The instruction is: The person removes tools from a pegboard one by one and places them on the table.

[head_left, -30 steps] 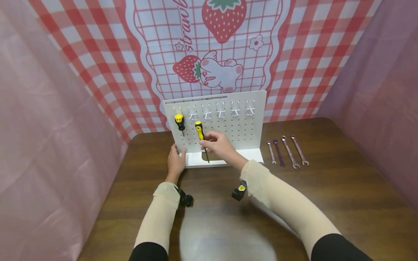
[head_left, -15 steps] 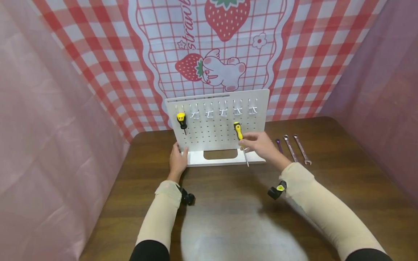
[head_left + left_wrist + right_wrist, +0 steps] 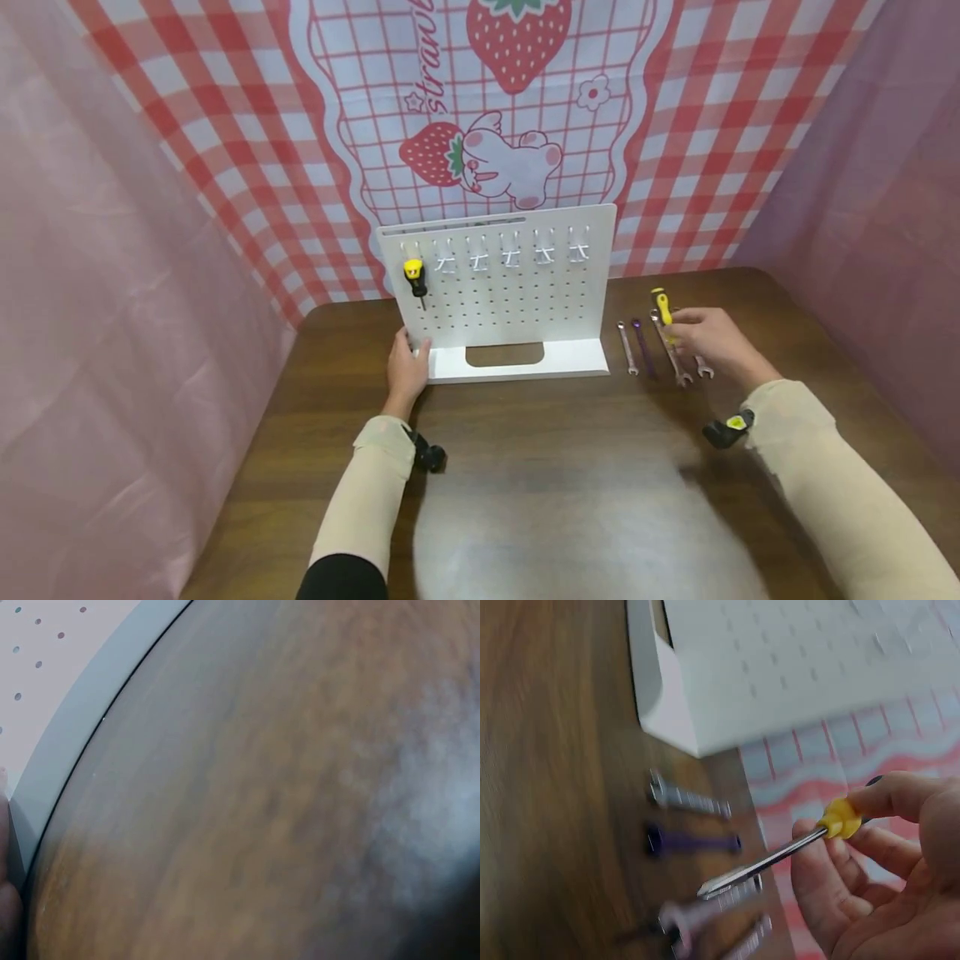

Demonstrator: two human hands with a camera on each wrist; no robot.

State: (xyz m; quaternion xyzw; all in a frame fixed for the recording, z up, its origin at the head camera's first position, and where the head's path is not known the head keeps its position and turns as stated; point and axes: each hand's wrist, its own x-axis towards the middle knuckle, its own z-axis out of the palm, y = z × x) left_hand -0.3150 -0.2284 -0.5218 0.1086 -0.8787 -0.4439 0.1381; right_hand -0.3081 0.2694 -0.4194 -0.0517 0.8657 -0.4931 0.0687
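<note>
In my right hand (image 3: 712,340) is a screwdriver (image 3: 662,307) with a yellow and black handle, pinched between thumb and fingers above the wrenches. The right wrist view shows its metal shaft (image 3: 769,862) pointing down toward the table. My left hand (image 3: 407,371) grips the lower left corner of a white pegboard stand (image 3: 517,321), its thumb in front and its fingers at the side edge. Another screwdriver (image 3: 415,277), short and yellow-black, hangs from the leftmost hook. Several clear hooks (image 3: 511,252) beside it hold nothing.
On the brown table (image 3: 555,467), right of the stand, lie a small silver wrench (image 3: 627,348), a purple wrench (image 3: 642,346) and larger silver wrenches (image 3: 681,373), partly hidden by the right hand. A checked strawberry cloth (image 3: 517,125) hangs behind, with pink curtains (image 3: 120,333) at the sides.
My right hand has carried the screwdriver rightward, from in front of the pegboard to over the wrenches. The left hand has stayed at the stand's corner.
</note>
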